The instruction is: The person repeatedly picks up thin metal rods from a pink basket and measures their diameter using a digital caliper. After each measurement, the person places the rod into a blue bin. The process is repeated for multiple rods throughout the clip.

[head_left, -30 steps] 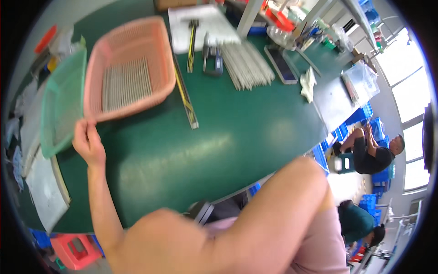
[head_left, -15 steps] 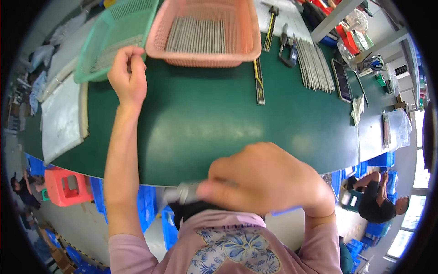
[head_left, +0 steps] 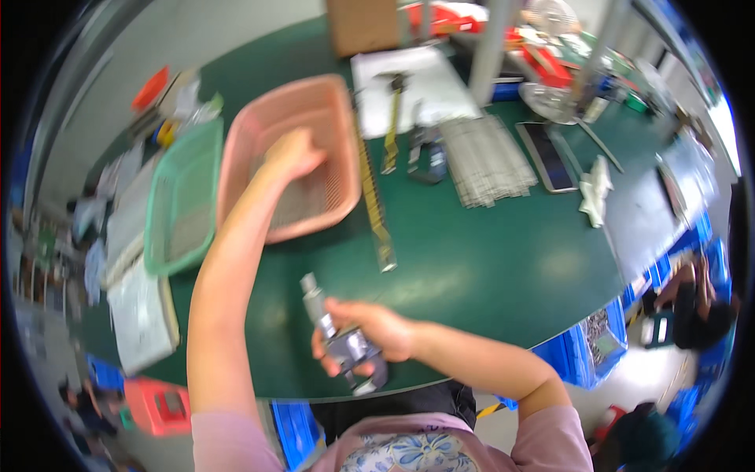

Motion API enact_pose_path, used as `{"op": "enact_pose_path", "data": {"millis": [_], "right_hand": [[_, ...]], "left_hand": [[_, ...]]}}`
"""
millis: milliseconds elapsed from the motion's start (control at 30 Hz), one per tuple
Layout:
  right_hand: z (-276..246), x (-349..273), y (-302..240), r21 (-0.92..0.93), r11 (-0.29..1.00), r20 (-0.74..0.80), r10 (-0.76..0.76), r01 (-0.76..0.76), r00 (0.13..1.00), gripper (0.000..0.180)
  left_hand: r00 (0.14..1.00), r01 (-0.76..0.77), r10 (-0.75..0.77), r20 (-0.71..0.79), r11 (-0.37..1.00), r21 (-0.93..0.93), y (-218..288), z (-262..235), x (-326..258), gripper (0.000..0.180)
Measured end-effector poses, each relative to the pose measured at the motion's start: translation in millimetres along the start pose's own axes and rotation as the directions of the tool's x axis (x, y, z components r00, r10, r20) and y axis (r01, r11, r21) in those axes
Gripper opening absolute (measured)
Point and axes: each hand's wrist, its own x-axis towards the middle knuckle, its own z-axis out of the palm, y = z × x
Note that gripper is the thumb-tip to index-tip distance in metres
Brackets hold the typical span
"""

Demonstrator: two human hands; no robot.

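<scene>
My right hand (head_left: 381,330) grips a digital micrometer (head_left: 351,348) above the near part of the green table. Its frame lies toward me and its silver thimble points away. My left hand (head_left: 292,153) is inside the pink basket (head_left: 346,169), over the thin grey metal rods (head_left: 303,200) at the bottom. The fingers point down and are blurred, so what they touch is hidden. Left of the pink basket stands a green basket (head_left: 185,189) with a few thin pieces on its floor.
A caliper with black and yellow markings (head_left: 393,130), a second micrometer (head_left: 427,153), a bundle of grey rods (head_left: 486,161) and a phone (head_left: 546,157) lie to the right. A yellow-black strip (head_left: 377,212) runs beside the pink basket. A binder (head_left: 141,318) lies left.
My left hand has moved from beside the green basket into the pink one. My right hand has brought the micrometer up over the table from near my body. The view has shifted.
</scene>
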Motion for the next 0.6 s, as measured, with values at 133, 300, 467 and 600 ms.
{"op": "enact_pose_path", "data": {"millis": [133,300,467,600], "right_hand": [[5.6,2.3,1.7,0.034,0.999,-0.024,-0.012,0.013,1.000,0.060],[4.2,-4.0,2.9,-0.068,0.996,-0.053,-0.059,0.055,0.997,0.059],[10.8,-3.6,-0.2,-0.119,0.991,-0.051,-0.073,0.067,0.996,0.058],[13.2,0.2,2.6,-0.123,0.990,-0.050,-0.080,0.074,0.996,0.058]], "left_hand": [[0.990,0.141,-0.143,0.005,0.978,0.151,17.6,2.2,11.8,0.038],[0.969,0.230,-0.241,0.048,0.957,0.175,33.3,1.5,26.5,0.036],[0.921,0.379,-0.380,0.086,0.925,0.028,30.5,-9.3,24.9,0.034],[0.949,0.276,-0.279,-0.147,0.960,-0.041,6.3,-19.3,14.8,0.026]]}}
